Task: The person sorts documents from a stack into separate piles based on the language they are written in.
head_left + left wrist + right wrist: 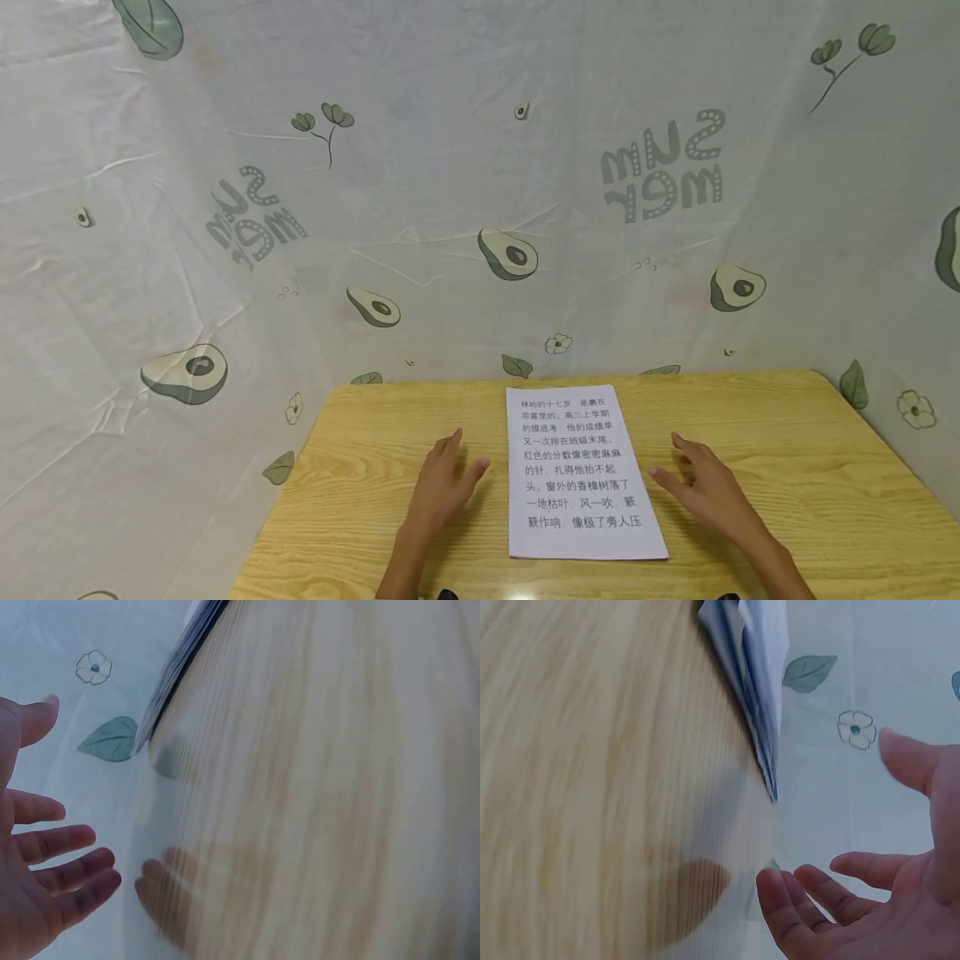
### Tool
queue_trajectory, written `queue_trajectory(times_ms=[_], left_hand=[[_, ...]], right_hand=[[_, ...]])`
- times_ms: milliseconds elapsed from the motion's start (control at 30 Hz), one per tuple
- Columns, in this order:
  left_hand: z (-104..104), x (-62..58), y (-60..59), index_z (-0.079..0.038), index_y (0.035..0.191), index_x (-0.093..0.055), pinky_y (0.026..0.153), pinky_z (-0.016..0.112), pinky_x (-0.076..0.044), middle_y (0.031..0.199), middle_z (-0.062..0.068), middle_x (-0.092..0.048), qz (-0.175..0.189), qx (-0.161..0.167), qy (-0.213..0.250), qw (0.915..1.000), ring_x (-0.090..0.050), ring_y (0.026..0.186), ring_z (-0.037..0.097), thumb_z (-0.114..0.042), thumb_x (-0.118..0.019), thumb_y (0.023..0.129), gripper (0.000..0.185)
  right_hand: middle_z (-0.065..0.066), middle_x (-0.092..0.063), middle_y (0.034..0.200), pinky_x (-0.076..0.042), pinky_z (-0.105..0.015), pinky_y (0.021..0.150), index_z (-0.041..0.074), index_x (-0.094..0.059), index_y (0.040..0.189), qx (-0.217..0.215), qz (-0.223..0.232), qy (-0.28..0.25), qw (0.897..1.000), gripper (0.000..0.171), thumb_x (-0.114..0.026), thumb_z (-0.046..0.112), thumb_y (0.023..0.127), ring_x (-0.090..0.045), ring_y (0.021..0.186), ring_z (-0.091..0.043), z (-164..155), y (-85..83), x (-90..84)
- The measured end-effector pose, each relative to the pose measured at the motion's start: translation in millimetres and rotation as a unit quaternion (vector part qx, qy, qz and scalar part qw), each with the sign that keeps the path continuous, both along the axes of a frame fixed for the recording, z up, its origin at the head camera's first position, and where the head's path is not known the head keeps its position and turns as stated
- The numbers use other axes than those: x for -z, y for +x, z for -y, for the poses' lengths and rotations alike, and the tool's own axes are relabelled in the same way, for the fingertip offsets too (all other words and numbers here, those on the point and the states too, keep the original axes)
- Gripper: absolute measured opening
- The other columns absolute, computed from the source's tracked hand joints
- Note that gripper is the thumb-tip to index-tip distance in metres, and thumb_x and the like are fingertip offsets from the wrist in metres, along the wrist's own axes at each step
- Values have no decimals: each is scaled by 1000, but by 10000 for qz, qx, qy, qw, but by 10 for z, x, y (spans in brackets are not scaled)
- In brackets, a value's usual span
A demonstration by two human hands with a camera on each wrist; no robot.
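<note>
A stack of white paper sheets [577,542] printed with large Chinese characters lies flat on the wooden table. To its left, my left hand [441,487] hovers above the tabletop, thumb spread from the fingers and holding nothing. My right hand [708,492] is on the other side of the stack, thumb towards the paper, also holding nothing. Layered edges of the stack [184,667] show in the left wrist view, beyond the loosely extended fingers [75,866]. The right wrist view shows slightly fanned sheet edges [754,697] above relaxed fingers [810,900].
The light wood table [787,433] extends to both sides of the stack. Behind it and along both sides hangs a pale cloth [435,192] printed with avocados, leaves, flowers and mirrored lettering. Two small dark objects show at the bottom edge of the head view, near the wrists.
</note>
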State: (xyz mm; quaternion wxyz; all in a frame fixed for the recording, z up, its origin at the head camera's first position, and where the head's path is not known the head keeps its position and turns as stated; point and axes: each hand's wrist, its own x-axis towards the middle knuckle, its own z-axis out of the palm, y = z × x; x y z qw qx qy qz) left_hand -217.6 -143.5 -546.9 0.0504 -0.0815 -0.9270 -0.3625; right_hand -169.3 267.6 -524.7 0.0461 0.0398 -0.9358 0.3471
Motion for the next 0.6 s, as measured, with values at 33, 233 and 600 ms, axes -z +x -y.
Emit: queue_trajectory(times_ms=[33,233,600], left_hand=[[-27,6,-10,1,160,-45,115,68,-45,155,29,-54,-15,-14,69,10000,-52,142,52,-54,-67,103,82],[-159,44,-67,4,155,-51,109,61,-53,142,26,-64,-182,83,472,9987,-64,129,46,-47,-69,103,75],[-386,56,-114,8,146,-59,82,36,-63,122,22,-74,-145,149,1094,9938,-75,100,29,-27,-73,103,58]], right_hand=[[-43,-49,149,-59,-65,91,-17,-37,157,-18,41,-88,10000,84,-70,39,104,-62,123,-61,23,-8,-2],[-36,-56,147,-61,-54,94,-16,-35,159,106,543,-403,9977,83,-68,39,105,-66,123,-48,154,-71,-20],[-31,-63,139,-60,-43,92,-18,-39,155,314,801,-446,9953,78,-69,35,105,-70,117,-38,288,-168,9]])
